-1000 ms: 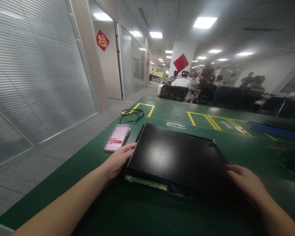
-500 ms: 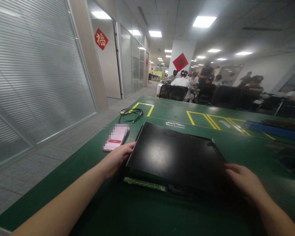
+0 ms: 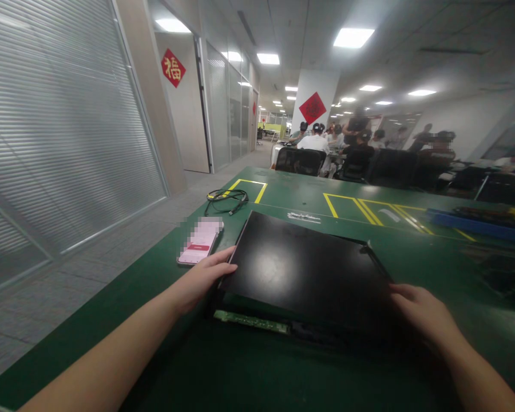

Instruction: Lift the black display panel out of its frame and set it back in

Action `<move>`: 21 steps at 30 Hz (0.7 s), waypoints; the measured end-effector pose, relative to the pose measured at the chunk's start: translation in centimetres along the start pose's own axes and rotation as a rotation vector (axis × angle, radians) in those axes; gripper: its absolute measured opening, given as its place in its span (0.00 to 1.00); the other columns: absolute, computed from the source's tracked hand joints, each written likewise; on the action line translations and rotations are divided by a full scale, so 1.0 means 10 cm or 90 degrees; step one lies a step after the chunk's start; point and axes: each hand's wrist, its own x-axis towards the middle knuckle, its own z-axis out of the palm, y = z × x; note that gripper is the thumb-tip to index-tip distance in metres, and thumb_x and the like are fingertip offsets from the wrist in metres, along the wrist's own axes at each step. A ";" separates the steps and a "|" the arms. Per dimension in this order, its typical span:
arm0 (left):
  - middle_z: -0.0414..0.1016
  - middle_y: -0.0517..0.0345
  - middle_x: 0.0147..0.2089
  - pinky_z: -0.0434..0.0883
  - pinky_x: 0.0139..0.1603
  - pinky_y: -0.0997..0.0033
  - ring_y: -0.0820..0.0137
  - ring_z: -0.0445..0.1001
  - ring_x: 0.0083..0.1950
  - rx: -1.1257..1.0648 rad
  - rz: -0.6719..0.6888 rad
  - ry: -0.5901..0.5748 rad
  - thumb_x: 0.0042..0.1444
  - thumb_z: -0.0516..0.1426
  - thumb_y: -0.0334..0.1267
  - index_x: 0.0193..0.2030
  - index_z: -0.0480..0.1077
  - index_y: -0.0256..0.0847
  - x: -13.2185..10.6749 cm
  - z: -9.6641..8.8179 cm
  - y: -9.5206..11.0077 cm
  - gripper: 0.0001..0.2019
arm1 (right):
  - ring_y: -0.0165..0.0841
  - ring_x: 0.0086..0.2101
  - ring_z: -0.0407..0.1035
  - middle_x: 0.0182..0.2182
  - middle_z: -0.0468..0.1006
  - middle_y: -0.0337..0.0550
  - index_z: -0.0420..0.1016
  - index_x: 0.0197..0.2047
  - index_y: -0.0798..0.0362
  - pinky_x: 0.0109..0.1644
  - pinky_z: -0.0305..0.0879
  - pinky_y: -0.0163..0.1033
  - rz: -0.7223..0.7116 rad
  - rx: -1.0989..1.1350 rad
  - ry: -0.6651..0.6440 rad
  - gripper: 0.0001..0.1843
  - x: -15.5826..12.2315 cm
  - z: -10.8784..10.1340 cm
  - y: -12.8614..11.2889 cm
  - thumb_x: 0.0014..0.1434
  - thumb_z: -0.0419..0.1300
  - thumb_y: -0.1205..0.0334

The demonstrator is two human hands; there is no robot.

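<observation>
A black flat screen panel (image 3: 300, 269) lies on the green table (image 3: 309, 194), its near edge raised a little over a dark frame with a green circuit strip (image 3: 251, 320) showing underneath. My left hand (image 3: 199, 277) grips the panel's near left edge, thumb on top. My right hand (image 3: 424, 317) holds the near right corner, fingers curled on the edge.
A phone (image 3: 199, 240) lies left of the panel, a coiled black cable (image 3: 227, 200) beyond it. Yellow tape boxes mark the far table. A blue tray (image 3: 476, 220) sits at the right. Several people sit on black chairs (image 3: 302, 160) behind. A glass wall runs along the left.
The hands and panel keep the same hold; the view has only drifted slightly to the right and down.
</observation>
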 end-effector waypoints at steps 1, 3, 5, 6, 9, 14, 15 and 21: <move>0.86 0.51 0.61 0.75 0.65 0.56 0.50 0.81 0.65 0.004 -0.001 0.000 0.52 0.69 0.38 0.70 0.76 0.45 0.00 0.00 0.00 0.35 | 0.53 0.49 0.81 0.49 0.88 0.53 0.90 0.47 0.50 0.48 0.75 0.51 0.003 -0.001 -0.007 0.28 0.00 0.00 0.00 0.52 0.57 0.47; 0.85 0.52 0.62 0.74 0.66 0.56 0.50 0.79 0.67 0.009 -0.003 0.002 0.53 0.69 0.38 0.71 0.75 0.45 -0.01 0.00 0.01 0.36 | 0.53 0.49 0.81 0.50 0.88 0.53 0.90 0.48 0.50 0.48 0.75 0.50 0.005 -0.001 -0.015 0.28 0.00 0.00 0.01 0.53 0.57 0.47; 0.84 0.51 0.64 0.73 0.68 0.56 0.50 0.77 0.69 0.014 -0.002 0.005 0.53 0.69 0.39 0.71 0.74 0.45 -0.01 0.00 0.01 0.36 | 0.52 0.48 0.82 0.49 0.88 0.53 0.90 0.47 0.49 0.47 0.75 0.49 -0.003 0.002 -0.004 0.27 0.00 0.01 0.02 0.52 0.58 0.47; 0.83 0.51 0.65 0.73 0.69 0.56 0.50 0.77 0.70 0.017 -0.002 0.006 0.53 0.69 0.39 0.72 0.73 0.45 -0.01 0.00 0.01 0.37 | 0.51 0.47 0.82 0.48 0.88 0.53 0.90 0.46 0.48 0.47 0.75 0.49 -0.007 0.004 0.007 0.26 0.00 0.02 0.04 0.52 0.59 0.47; 0.81 0.50 0.68 0.71 0.71 0.56 0.49 0.74 0.73 0.028 0.004 0.007 0.54 0.69 0.41 0.72 0.73 0.45 -0.01 -0.02 0.01 0.36 | 0.50 0.45 0.82 0.45 0.88 0.52 0.90 0.45 0.48 0.45 0.76 0.48 -0.019 0.013 0.033 0.24 0.00 0.06 0.06 0.51 0.61 0.47; 0.79 0.49 0.69 0.67 0.74 0.55 0.47 0.71 0.74 0.022 0.044 0.007 0.52 0.71 0.43 0.67 0.78 0.45 -0.01 -0.02 0.01 0.34 | 0.51 0.45 0.82 0.44 0.88 0.52 0.89 0.44 0.48 0.47 0.76 0.49 -0.017 0.023 0.018 0.23 -0.01 0.06 0.03 0.51 0.60 0.48; 0.80 0.48 0.68 0.66 0.74 0.54 0.47 0.72 0.74 0.016 0.050 0.005 0.51 0.72 0.42 0.66 0.79 0.45 -0.01 -0.01 0.01 0.33 | 0.51 0.45 0.81 0.44 0.88 0.52 0.89 0.44 0.48 0.47 0.76 0.50 -0.016 0.026 0.016 0.23 -0.02 0.05 0.01 0.51 0.60 0.48; 0.86 0.47 0.61 0.73 0.66 0.56 0.47 0.79 0.67 -0.060 0.080 -0.058 0.53 0.72 0.39 0.66 0.79 0.43 -0.06 0.05 0.06 0.32 | 0.51 0.45 0.81 0.43 0.88 0.51 0.88 0.45 0.47 0.46 0.75 0.49 -0.015 0.045 0.024 0.23 -0.05 0.01 -0.03 0.50 0.61 0.48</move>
